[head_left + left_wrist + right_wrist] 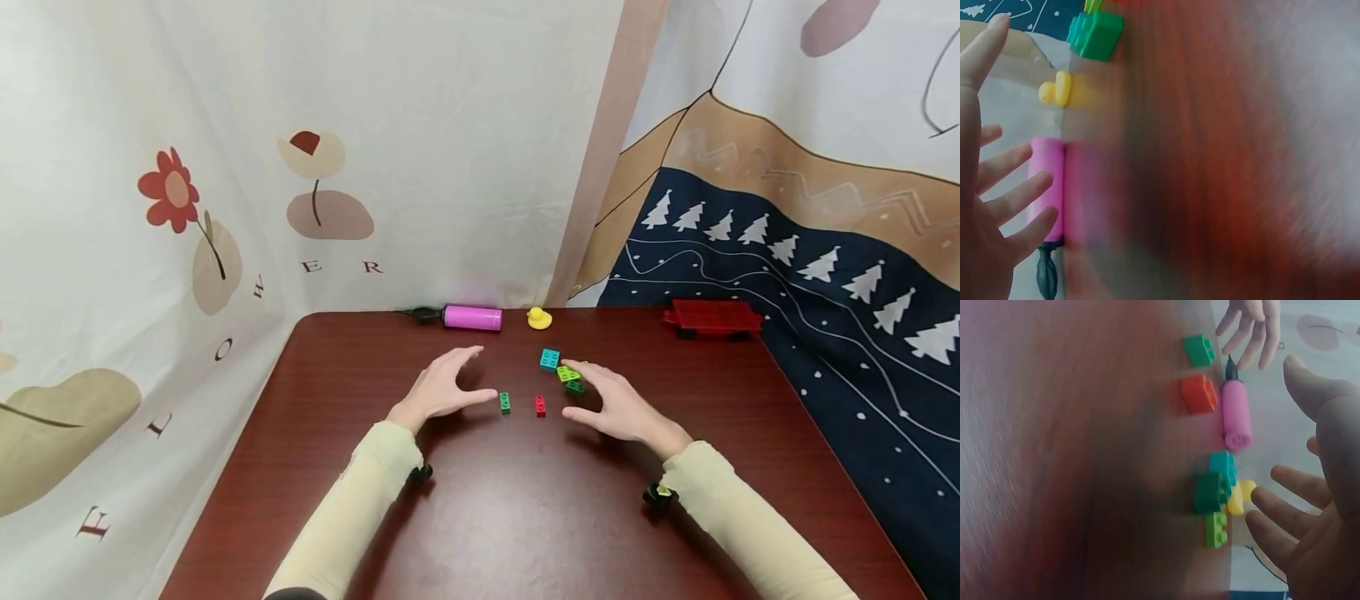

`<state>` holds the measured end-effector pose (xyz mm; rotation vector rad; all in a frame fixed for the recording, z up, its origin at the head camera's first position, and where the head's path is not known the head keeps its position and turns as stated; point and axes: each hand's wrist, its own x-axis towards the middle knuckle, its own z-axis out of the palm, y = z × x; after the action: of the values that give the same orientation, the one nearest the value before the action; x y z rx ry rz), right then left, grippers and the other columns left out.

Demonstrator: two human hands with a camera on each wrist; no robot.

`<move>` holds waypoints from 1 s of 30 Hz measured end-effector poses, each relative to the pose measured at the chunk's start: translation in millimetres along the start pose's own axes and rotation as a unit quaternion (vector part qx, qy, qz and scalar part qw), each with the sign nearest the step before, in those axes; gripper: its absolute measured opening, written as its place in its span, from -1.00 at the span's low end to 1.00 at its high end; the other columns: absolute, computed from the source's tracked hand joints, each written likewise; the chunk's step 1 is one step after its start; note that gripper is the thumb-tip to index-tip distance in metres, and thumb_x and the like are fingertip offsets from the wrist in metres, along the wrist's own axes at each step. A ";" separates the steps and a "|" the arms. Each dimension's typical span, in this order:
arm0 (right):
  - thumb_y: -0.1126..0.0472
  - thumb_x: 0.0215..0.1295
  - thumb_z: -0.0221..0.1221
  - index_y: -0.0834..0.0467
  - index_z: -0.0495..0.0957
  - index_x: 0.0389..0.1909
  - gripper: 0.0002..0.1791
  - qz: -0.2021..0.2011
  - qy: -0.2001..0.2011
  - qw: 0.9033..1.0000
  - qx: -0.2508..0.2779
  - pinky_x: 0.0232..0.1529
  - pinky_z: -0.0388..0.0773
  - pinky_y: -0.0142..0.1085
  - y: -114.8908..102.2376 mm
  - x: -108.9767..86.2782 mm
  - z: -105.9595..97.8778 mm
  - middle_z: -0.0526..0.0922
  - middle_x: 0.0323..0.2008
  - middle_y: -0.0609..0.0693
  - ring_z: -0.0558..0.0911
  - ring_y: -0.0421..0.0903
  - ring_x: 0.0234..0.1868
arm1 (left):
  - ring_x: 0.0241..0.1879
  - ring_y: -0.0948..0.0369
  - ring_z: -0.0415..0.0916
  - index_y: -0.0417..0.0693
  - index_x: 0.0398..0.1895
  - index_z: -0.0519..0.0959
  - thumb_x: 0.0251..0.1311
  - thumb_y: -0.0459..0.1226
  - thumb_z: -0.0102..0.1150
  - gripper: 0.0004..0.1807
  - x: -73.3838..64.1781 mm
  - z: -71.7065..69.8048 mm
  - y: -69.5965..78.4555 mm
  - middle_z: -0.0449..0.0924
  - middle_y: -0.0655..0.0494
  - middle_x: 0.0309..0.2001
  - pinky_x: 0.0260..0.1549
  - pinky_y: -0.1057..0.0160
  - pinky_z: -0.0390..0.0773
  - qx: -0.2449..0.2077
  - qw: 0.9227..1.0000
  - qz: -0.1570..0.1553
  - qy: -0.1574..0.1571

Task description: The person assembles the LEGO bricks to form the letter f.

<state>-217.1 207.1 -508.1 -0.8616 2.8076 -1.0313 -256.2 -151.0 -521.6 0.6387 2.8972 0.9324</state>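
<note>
My left hand [442,387] is held over the table with its fingers extended and nothing in it. Close to its thumb lies a green toy block [505,403]. The right hand [617,406] is likewise empty, thumb and fingers spread apart. By its fingertips lie a lime green block [567,374] and a dark green block [574,387], with a teal block [550,359] just beyond. Between the hands is a red block [540,406]. In the right wrist view, the dark green block [1211,493] partly covers the teal one [1224,465]; whether the fingers touch any block is unclear.
Along the back edge of the brown table [495,517] lie a pink hand pump [472,317] with a black end and a yellow rubber duck [539,318]. A red toy wagon [715,317] stands at the back right corner. Printed curtains [450,150] hang behind.
</note>
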 end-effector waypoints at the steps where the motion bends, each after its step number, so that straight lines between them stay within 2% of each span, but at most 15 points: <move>1: -0.17 0.30 0.43 0.07 0.30 0.59 -0.07 -0.004 -0.001 1.000 0.007 0.32 0.47 0.20 -1.2 0.0 2.7 0.47 0.46 0.10 0.52 0.12 0.38 | 0.37 0.07 0.45 0.11 0.56 0.38 0.06 0.44 0.35 0.07 -0.8 2.5 0.8 0.49 0.10 0.42 0.32 -0.13 0.44 -0.009 1.000 0.000 -0.006; 3: -0.10 0.30 0.45 0.14 0.33 0.56 -0.10 -0.013 -0.001 1.000 0.024 0.26 0.54 0.16 -3.7 0.6 7.7 0.51 0.42 0.16 0.58 0.15 0.30 | 0.29 0.10 0.51 0.08 0.52 0.42 0.05 0.40 0.40 0.04 -1.9 7.8 1.7 0.55 0.10 0.35 0.27 -0.09 0.49 -0.027 1.000 0.000 -0.016; 7: -0.04 0.29 0.47 0.16 0.37 0.53 -0.14 -0.012 -0.008 0.999 0.047 0.16 0.63 0.05 -6.6 2.7 17.6 0.54 0.39 0.15 0.66 0.09 0.16 | 0.25 0.13 0.52 0.07 0.47 0.48 0.06 0.33 0.47 -0.03 -3.1 17.7 2.1 0.58 0.14 0.30 0.26 -0.03 0.50 -0.048 0.998 0.005 -0.029; 15: -0.01 0.34 0.44 0.21 0.43 0.47 -0.23 -0.027 -0.027 0.999 0.039 0.10 0.65 -0.05 -4.9 6.0 35.9 0.61 0.29 0.08 0.69 -0.03 0.05 | 0.32 0.09 0.42 0.10 0.41 0.54 0.07 0.26 0.51 -0.13 -3.2 32.1 3.3 0.58 0.16 0.31 0.34 -0.03 0.41 -0.026 0.998 0.013 -0.050; 22: 0.07 0.36 0.43 0.25 0.50 0.39 -0.34 -0.029 -0.014 0.999 -0.009 0.03 0.65 -0.12 -8.3 14.0 47.9 0.66 0.18 0.06 0.69 -0.08 -0.05 | 0.14 0.16 0.46 0.14 0.16 0.70 0.03 0.11 0.62 -0.38 0.9 40.8 4.6 0.70 0.24 0.11 0.23 0.07 0.46 -0.022 0.999 0.013 -0.028; 27: 0.12 0.34 0.45 0.26 0.58 0.29 -0.43 -0.015 0.002 1.000 -0.011 -0.03 0.66 -0.13 -9.4 19.4 53.8 0.70 0.11 0.07 0.69 -0.09 -0.14 | 0.05 0.17 0.47 0.16 0.01 0.74 -0.02 0.04 0.68 -0.49 1.3 47.0 3.9 0.73 0.27 -0.01 0.15 0.08 0.47 -0.038 0.999 0.018 -0.006; 30: 0.15 0.33 0.45 0.26 0.61 0.23 -0.49 -0.010 0.008 1.000 -0.010 -0.06 0.65 -0.16 -7.7 22.5 56.6 0.71 0.08 0.07 0.68 -0.11 -0.19 | 0.03 0.17 0.47 0.16 -0.01 0.75 -0.02 0.03 0.68 -0.51 2.0 49.3 4.0 0.73 0.27 -0.03 0.13 0.08 0.47 -0.039 0.999 0.020 -0.004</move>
<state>-220.5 157.4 -544.1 -0.8903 2.8338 -1.0186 -249.0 -120.1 -559.5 0.6949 2.8351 1.0405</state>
